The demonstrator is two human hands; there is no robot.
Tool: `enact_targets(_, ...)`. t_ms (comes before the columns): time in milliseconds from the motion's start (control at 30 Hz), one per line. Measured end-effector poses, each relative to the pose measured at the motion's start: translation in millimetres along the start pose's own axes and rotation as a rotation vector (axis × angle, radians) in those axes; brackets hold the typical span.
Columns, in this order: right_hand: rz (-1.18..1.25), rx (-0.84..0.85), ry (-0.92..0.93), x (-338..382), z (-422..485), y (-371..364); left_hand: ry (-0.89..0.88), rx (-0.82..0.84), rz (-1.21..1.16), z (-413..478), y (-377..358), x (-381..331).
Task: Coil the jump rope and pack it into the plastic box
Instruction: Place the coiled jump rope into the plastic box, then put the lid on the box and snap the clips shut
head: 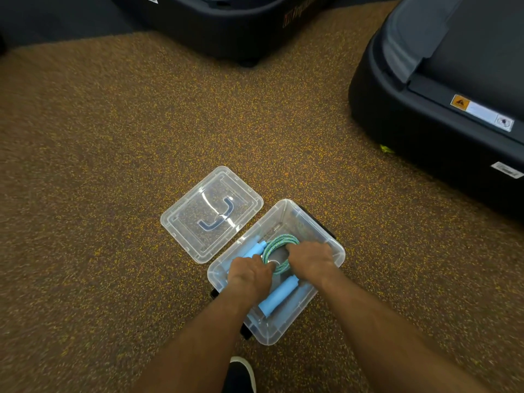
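Little is reading clearly here. Orange lettering (300,17) is showing on the dark machine base (226,26) at the top centre, cut off and too blurred to spell out. On the black machine (425,114) at the right, a warning sticker (482,112) is showing an orange triangle sign (its small print staying illegible).

Low in the frame's centre, the plastic box (317,234) sits on the floor (99,165), the coiled jump rope (276,252) inside it; its lid (181,219) lies just upper left. Both hands (251,272) (310,258) reach inside.
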State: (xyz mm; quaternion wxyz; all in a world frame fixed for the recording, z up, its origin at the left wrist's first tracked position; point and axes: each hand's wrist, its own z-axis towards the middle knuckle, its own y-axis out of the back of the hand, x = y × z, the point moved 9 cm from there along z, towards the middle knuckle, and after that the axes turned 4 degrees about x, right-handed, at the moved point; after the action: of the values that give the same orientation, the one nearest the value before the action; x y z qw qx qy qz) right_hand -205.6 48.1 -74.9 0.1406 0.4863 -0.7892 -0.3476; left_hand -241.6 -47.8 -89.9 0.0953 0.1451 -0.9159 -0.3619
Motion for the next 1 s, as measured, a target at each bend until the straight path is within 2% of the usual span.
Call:
enact_targets(133, 0.097, 0.043, 0.027, 3.3, -2.6, 3.1, -0.039, 0.076, -0.119, -5.3, 5.7, 2.6)
enact_targets(233, 0.296, 0.065, 0.069, 5.0, -5.3, 13.6, -0.128, 0.151, -0.314, -12.5, 31.8, 12.3)
enact_targets(367, 0.503, -0.027, 0.147, 8.7, -22.0, 46.1, -0.172, 0.136, -0.594, -31.5, 87.7, 48.8)
enact_targets(467, 0.532, -0.113, 0.176, 8.4, -40.5, 75.3, -0.154, 0.024, -0.619, -50.5, 124.8, 89.6)
enact_targets(633, 0.619, -0.201, 0.187, 8.6, -49.9, 116.6, -0.102, -0.099, -0.678, -72.6, 144.9, 161.2)
enact_targets(833, 0.679, -0.244, 0.274, 28.7, -19.8, 150.5, 0.064, -0.375, -0.908, -57.3, 116.2, 227.1)
enact_targets(1000, 0.617, -0.266, 0.266, 41.2, 24.1, 165.0, 0.227, -0.455, -1.127, -24.0, 71.6, 246.7)
